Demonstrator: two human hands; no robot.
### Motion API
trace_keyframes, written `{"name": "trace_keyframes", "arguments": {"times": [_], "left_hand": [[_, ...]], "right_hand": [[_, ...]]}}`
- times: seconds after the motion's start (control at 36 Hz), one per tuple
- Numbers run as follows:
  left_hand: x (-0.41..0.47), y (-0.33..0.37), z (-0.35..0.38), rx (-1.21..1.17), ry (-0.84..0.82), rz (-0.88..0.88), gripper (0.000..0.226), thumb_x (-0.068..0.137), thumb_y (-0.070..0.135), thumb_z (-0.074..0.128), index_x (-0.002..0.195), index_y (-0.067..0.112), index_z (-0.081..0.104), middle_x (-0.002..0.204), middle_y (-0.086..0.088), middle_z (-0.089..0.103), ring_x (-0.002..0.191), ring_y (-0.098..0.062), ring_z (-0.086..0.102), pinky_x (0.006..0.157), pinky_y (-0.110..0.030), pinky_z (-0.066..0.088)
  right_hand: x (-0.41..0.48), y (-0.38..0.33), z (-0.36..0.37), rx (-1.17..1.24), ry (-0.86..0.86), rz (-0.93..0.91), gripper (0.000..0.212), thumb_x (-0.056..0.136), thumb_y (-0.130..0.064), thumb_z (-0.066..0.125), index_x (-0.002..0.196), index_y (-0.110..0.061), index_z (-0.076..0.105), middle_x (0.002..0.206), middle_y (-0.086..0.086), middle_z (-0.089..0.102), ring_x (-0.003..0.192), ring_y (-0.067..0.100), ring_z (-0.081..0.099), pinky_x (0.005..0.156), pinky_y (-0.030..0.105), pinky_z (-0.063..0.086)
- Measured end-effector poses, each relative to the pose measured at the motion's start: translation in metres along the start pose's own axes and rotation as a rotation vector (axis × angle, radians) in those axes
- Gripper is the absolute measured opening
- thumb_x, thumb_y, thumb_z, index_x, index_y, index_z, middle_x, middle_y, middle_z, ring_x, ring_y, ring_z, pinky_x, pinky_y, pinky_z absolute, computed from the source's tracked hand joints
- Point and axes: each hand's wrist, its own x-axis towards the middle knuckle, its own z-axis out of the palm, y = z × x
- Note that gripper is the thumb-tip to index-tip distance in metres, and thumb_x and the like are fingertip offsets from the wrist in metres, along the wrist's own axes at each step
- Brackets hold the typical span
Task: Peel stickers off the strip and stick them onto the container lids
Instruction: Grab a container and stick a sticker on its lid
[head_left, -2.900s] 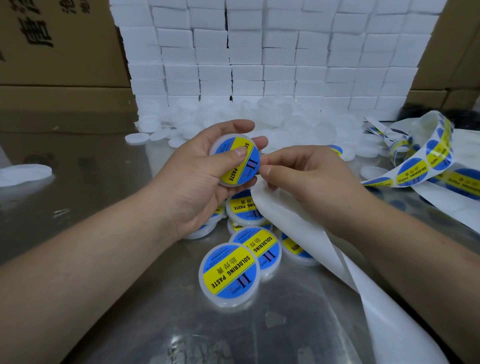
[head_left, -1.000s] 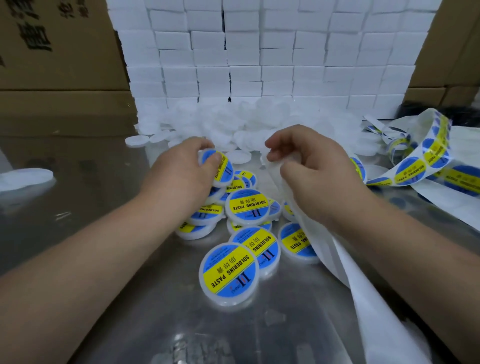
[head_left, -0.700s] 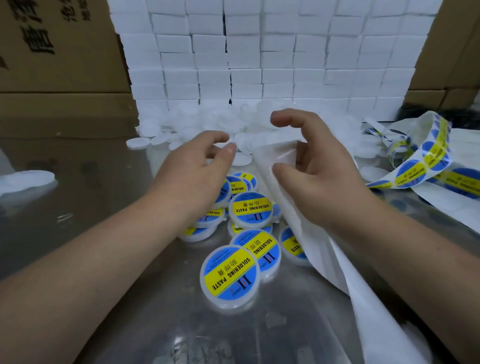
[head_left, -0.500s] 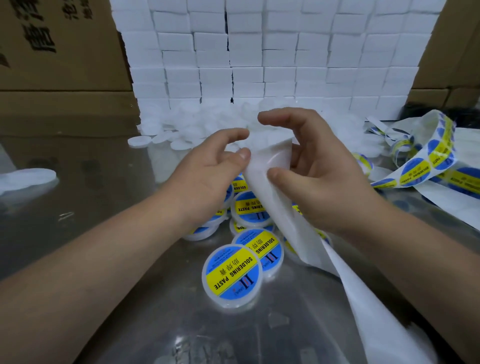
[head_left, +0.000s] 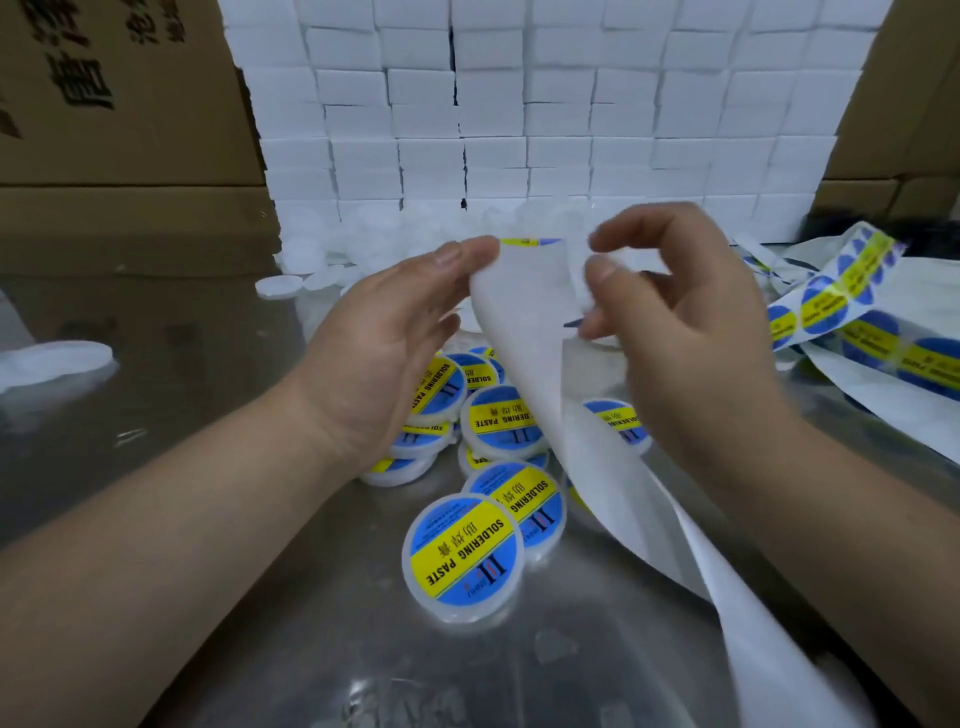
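Note:
Both hands hold the white backing strip (head_left: 524, 332) up over the table. My left hand (head_left: 384, 353) pinches its upper left edge between thumb and fingers. My right hand (head_left: 675, 312) pinches the right edge, fingers curled. A sliver of a blue-and-yellow sticker (head_left: 530, 241) shows at the strip's top fold. The strip trails down to the lower right. Below lie several round white lids with stickers on, the nearest lid (head_left: 462, 556) reading SOLDERING PASTE. A heap of bare white lids (head_left: 332, 260) lies behind.
The rest of the sticker strip (head_left: 831, 306) coils on the right of the shiny metal table (head_left: 208, 332). White boxes (head_left: 519, 130) are stacked at the back between brown cartons (head_left: 114, 104). Another white lid (head_left: 52, 358) lies far left.
My left hand put the labelled lid down on the pile, then rose and took the strip's left edge. Both hands lifted the strip higher.

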Motion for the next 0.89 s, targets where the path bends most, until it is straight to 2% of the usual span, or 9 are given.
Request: {"name": "trace_keyframes", "arguments": {"times": [0.06,0.14,0.22,0.31,0.42,0.58,0.67,0.75,0.89], "left_hand": [[-0.001,0.000,0.000,0.003,-0.016,0.005,0.046,0.076,0.038,0.037,0.110,0.018,0.062,0.128,0.003,0.058,0.121,-0.005,0.050,0.112,-0.035,0.026],[-0.002,-0.001,-0.001,-0.009,-0.048,0.001,0.052,0.078,0.039,0.034,0.114,0.013,0.059,0.129,-0.002,0.058,0.125,-0.012,0.047,0.114,-0.040,0.023],[-0.004,-0.003,0.001,0.028,-0.080,0.009,0.050,0.079,0.038,0.031,0.111,0.012,0.060,0.129,-0.005,0.058,0.126,-0.016,0.046,0.113,-0.043,0.023],[-0.005,-0.005,0.004,0.095,-0.080,0.008,0.045,0.077,0.039,0.034,0.100,0.017,0.067,0.119,0.001,0.065,0.118,-0.010,0.053,0.106,-0.034,0.033],[-0.005,-0.007,0.004,0.185,-0.085,0.005,0.042,0.076,0.042,0.037,0.078,0.027,0.076,0.098,0.008,0.072,0.103,-0.006,0.061,0.095,-0.028,0.038],[-0.006,-0.007,0.005,0.320,-0.087,-0.036,0.042,0.081,0.045,0.037,0.074,0.026,0.075,0.095,0.007,0.072,0.100,-0.007,0.062,0.094,-0.030,0.039],[-0.005,-0.006,0.005,0.516,0.005,-0.036,0.037,0.091,0.043,0.043,0.077,0.023,0.072,0.093,0.008,0.071,0.095,-0.005,0.061,0.089,-0.027,0.043],[0.005,-0.002,-0.001,0.552,0.215,-0.017,0.033,0.093,0.032,0.046,0.072,0.020,0.069,0.084,0.006,0.069,0.086,-0.011,0.062,0.082,-0.032,0.047],[0.054,-0.006,-0.028,0.844,0.332,-0.089,0.017,0.090,0.022,0.050,0.079,0.025,0.062,0.077,0.008,0.061,0.067,-0.009,0.053,0.055,-0.022,0.040]], "right_hand": [[0.007,0.003,-0.002,-0.032,0.057,0.107,0.018,0.078,-0.040,0.046,0.069,-0.027,0.056,0.063,-0.012,0.059,0.057,0.011,0.057,0.061,0.025,0.045],[0.012,0.009,0.002,0.039,-0.091,0.378,0.044,0.076,-0.053,0.042,0.067,-0.017,0.064,0.072,-0.006,0.069,0.061,0.007,0.062,0.073,0.030,0.050],[0.012,0.012,0.006,0.234,-0.196,0.534,0.038,0.079,-0.050,0.052,0.072,-0.016,0.065,0.089,0.002,0.072,0.084,0.014,0.068,0.085,0.035,0.050],[0.010,0.010,0.003,0.313,-0.227,0.483,0.032,0.070,-0.034,0.060,0.088,-0.008,0.062,0.094,0.010,0.067,0.093,0.025,0.064,0.088,0.047,0.048],[0.010,0.005,-0.001,0.369,-0.280,0.344,0.042,0.066,-0.012,0.057,0.107,-0.020,0.062,0.098,0.009,0.069,0.090,0.025,0.066,0.074,0.033,0.053],[0.008,0.008,0.001,0.321,-0.311,0.328,0.037,0.076,0.007,0.054,0.099,-0.020,0.065,0.092,0.003,0.071,0.082,0.018,0.066,0.071,0.030,0.053],[0.009,0.012,0.002,0.256,-0.203,0.361,0.040,0.078,0.014,0.048,0.089,-0.020,0.067,0.084,-0.004,0.071,0.077,0.011,0.066,0.067,0.023,0.052],[0.013,0.015,0.000,0.193,-0.094,0.390,0.036,0.081,0.010,0.050,0.105,-0.012,0.066,0.105,0.002,0.069,0.091,0.008,0.062,0.079,0.022,0.049],[0.016,0.020,-0.006,0.083,-0.007,0.408,0.048,0.078,0.010,0.039,0.109,-0.016,0.064,0.085,-0.011,0.062,0.059,-0.009,0.048,0.049,0.003,0.034]]}}
